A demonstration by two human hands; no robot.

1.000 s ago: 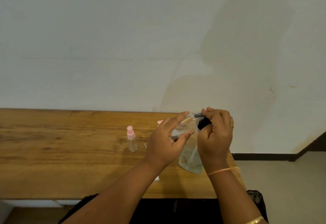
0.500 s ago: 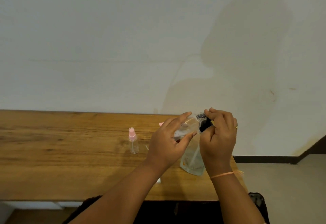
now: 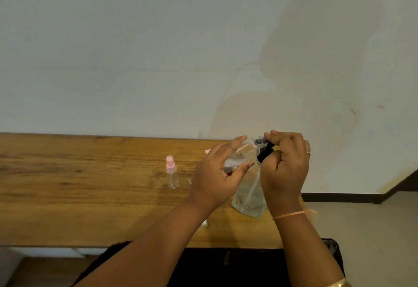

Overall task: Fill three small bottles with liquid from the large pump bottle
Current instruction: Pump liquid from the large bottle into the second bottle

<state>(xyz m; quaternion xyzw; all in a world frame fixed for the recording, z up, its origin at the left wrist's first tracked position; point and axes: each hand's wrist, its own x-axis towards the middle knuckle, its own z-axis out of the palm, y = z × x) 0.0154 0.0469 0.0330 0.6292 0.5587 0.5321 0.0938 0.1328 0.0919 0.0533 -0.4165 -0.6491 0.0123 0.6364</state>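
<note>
Left hand (image 3: 217, 180): fingers curled round small clear plastic bottle (image 3: 239, 155), tilted, mouth at black pump head (image 3: 263, 153). Right hand (image 3: 286, 167): fingertips pinch that head atop large clear pump bottle (image 3: 248, 194). Pink-capped clear spray bottle (image 3: 172, 172) upright, left of left fingers.

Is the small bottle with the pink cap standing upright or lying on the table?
Upright: the pink-capped bottle stands on its base on the table, with the cap on top.
</note>
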